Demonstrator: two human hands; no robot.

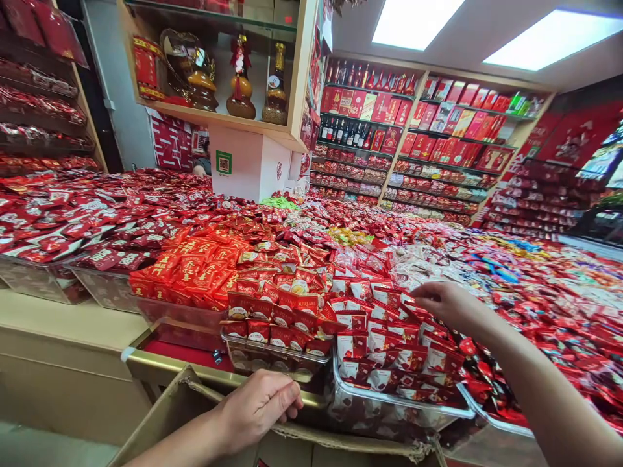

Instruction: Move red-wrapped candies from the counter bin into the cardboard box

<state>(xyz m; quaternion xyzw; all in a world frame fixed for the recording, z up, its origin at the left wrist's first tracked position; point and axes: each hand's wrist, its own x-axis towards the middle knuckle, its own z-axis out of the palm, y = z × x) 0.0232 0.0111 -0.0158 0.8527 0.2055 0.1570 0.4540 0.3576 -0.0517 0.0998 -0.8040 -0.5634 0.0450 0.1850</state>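
My right hand (444, 306) reaches over the back right of a clear plastic bin (403, 407) with rows of upright red-and-white snack packets (382, 340). Its bent fingers are closed on a packet at the end of a back row; the thumb is mostly hidden. Low in the middle, my left hand (267, 403) is curled shut above the near edge of an open cardboard box (341, 438). Whatever may be inside those fingers is hidden. Just behind it stands a smaller bin (272, 357) of red durian packets (285, 305).
Orange-red packets (195, 266) fill a bin to the left. Loose wrapped sweets (549, 311) heap up at right. A wooden display cabinet (299, 78) with bottles overhangs the counter. Stocked shelves (399, 155) line the back wall. A beige ledge (63, 324) runs along the left.
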